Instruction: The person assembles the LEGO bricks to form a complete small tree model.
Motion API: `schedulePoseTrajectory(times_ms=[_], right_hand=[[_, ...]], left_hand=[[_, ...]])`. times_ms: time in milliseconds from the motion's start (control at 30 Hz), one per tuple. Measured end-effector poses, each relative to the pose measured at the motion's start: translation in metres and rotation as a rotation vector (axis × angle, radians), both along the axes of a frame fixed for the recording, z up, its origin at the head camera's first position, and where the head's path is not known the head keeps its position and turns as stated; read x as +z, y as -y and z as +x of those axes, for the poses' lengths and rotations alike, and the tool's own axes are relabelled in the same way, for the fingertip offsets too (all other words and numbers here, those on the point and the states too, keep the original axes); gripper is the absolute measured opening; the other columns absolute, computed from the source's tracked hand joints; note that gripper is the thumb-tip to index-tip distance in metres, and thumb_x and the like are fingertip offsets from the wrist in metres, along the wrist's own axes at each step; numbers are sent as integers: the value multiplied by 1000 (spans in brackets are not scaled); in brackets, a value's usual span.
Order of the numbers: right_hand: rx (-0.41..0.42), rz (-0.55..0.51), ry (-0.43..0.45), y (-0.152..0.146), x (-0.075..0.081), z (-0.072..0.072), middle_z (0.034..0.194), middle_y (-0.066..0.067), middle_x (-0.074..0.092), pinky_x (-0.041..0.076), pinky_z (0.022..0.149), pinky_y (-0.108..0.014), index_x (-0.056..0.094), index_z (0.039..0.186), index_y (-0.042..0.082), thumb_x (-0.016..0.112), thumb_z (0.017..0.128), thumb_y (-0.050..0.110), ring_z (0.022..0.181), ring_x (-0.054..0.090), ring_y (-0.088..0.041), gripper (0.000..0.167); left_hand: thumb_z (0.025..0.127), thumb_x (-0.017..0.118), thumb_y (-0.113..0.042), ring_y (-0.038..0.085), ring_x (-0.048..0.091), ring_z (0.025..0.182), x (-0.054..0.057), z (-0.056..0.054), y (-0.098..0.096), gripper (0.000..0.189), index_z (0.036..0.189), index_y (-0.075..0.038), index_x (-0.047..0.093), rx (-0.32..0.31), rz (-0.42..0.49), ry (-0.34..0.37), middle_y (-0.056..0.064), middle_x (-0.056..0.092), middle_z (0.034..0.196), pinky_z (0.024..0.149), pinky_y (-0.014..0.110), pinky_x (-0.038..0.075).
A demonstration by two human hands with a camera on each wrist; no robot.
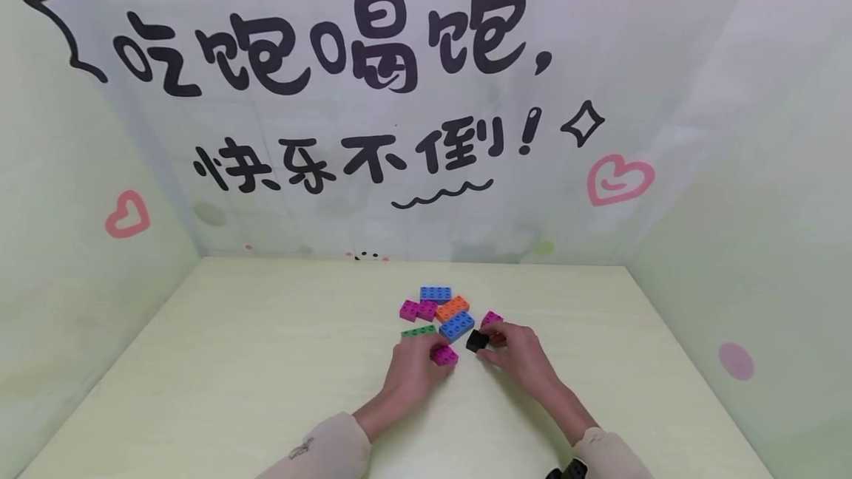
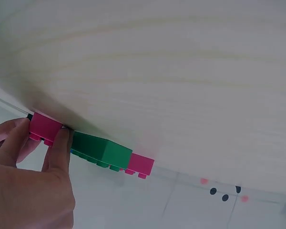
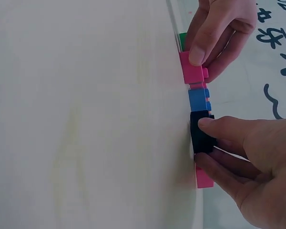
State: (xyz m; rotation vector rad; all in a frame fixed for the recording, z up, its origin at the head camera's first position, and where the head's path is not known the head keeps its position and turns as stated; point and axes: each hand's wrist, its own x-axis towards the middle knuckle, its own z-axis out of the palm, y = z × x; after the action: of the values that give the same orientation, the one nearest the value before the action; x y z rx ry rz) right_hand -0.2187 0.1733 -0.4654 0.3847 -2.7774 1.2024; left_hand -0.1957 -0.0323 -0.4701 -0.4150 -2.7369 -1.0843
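Observation:
My left hand (image 1: 414, 369) pinches a magenta toy building brick (image 1: 446, 355) between thumb and fingers, low over the table, studs up. Facing it, my right hand (image 1: 527, 362) grips a black brick (image 1: 475, 341) by its sides; in the right wrist view the thumb lies on the face of the black brick (image 3: 200, 132). Just beyond the left fingers is a long green brick (image 1: 418, 331), partly covered by the hand. Another magenta brick (image 1: 492, 318) sits behind the right fingertips. Between the hands, slightly farther back, lies a blue brick (image 1: 457, 325).
Behind the hands, an orange brick (image 1: 452, 307), a second blue brick (image 1: 435, 293) and two small magenta bricks (image 1: 409, 310) lie close together on the pale table (image 1: 266, 361). White printed walls (image 1: 413, 228) enclose the back and sides. A black object (image 1: 568, 470) shows by the right sleeve.

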Motion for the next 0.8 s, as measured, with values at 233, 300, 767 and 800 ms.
schedulePoseTrajectory(times_ms=[233, 300, 767, 800], right_hand=[[91, -80, 93, -11, 8, 17, 102, -2, 70, 56, 79, -30, 72, 110, 8, 83, 77, 7, 90, 67, -18, 35], [175, -86, 111, -13, 9, 25, 104, -2, 70, 56, 79, -30, 72, 110, 9, 83, 78, 10, 90, 67, -18, 34], [504, -191, 190, 13, 1, 58, 102, 2, 70, 55, 83, -32, 73, 108, 10, 83, 79, 14, 87, 68, -18, 31], [494, -183, 191, 14, 0, 58, 101, 3, 70, 55, 83, -32, 73, 107, 10, 84, 79, 14, 87, 68, -17, 31]], left_hand=[[76, 85, -12, 6, 52, 69, -3, 0, 8, 34, 109, -7, 75, -37, 65, 38, -4, 69, 88, 59, 20, 46], [77, 85, -13, 6, 52, 69, -2, -2, 10, 33, 108, -8, 75, -38, 56, 35, -6, 68, 87, 60, 20, 46], [78, 85, -18, 8, 57, 76, -2, -6, 23, 29, 105, -13, 77, -89, 42, 58, -10, 69, 88, 72, 26, 47], [78, 85, -18, 7, 59, 77, -1, -6, 24, 29, 105, -13, 76, -105, 66, 67, -10, 70, 90, 73, 26, 50]])
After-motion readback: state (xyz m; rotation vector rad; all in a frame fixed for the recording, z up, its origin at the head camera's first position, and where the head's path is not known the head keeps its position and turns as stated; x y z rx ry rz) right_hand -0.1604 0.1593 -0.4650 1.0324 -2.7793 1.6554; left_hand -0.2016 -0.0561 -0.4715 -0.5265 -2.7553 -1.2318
